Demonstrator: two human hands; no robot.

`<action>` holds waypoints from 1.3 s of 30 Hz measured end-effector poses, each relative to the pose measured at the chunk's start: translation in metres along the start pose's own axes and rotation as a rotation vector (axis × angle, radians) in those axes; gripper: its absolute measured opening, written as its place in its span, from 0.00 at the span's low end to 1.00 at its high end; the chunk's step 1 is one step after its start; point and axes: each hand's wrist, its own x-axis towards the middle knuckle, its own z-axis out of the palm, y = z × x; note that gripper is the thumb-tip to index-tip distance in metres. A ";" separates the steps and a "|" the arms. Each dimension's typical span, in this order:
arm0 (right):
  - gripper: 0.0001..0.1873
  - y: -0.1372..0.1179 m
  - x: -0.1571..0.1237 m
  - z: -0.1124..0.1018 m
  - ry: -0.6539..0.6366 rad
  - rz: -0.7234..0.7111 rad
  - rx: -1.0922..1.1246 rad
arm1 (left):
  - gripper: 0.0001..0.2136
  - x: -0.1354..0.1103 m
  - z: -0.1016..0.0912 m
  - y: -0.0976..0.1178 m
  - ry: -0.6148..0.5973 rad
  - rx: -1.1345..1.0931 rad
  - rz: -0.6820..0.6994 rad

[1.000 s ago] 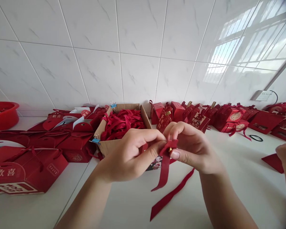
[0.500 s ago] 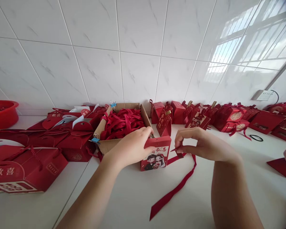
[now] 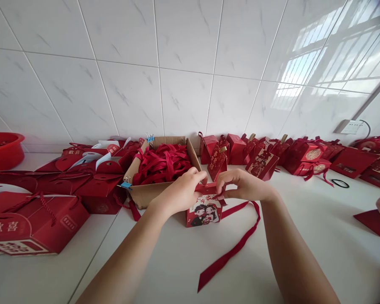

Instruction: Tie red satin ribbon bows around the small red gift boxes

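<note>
1. My left hand (image 3: 185, 192) pinches the small red box (image 3: 205, 214) at its top left; thumb and fingers are almost closed.
2. My right hand (image 3: 242, 185) is curled, its fingertips pinching a bit of ribbon (image 3: 223, 202) at the box's top right.
3. The box stands on the table (image 3: 164, 270), with a long ribbon (image 3: 245, 238) beside it.
4. I think I'm working at the box's top; the next move needs a still box.

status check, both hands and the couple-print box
Left hand gripping couple-print box near top; right hand pinching ribbon piece at its upper corner. Box upright on table. Long ribbon lies right of box.
</note>
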 end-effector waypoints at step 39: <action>0.04 -0.040 0.000 0.019 0.589 -0.204 0.117 | 0.07 -0.027 -0.022 0.043 0.419 -0.349 0.099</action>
